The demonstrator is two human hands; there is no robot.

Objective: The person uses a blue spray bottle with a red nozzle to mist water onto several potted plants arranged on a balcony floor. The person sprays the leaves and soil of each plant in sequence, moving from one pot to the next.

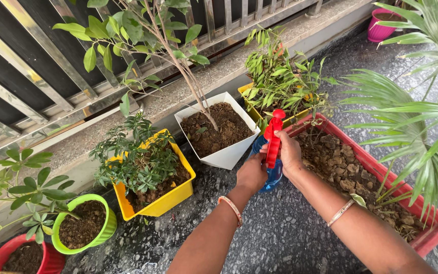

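**Two hands on a spray bottle among balcony pots**

The right hand grips the red trigger head of a blue spray bottle, fingers curled round the red part; the left hand is closed around the bottle's blue body just below; each wrist carries a bangle; the bottle stands upright between the hands, over the dark speckled floor.

Taking the bottle as the landmark: a white square pot of bare soil with a thin leaning stem sits just beside it on the left; a yellow square pot holding a bushy green plant lies farther left; beyond that stand a round lime-green pot and a red round pot, both showing soil; directly behind the bottle is a second yellow pot full of narrow leaves; to its right runs a long red trough planter filled with dry, lumpy earth, palm fronds hanging over it; a pink pot stands well away behind on the right; a stone ledge and metal railing close off the far side.
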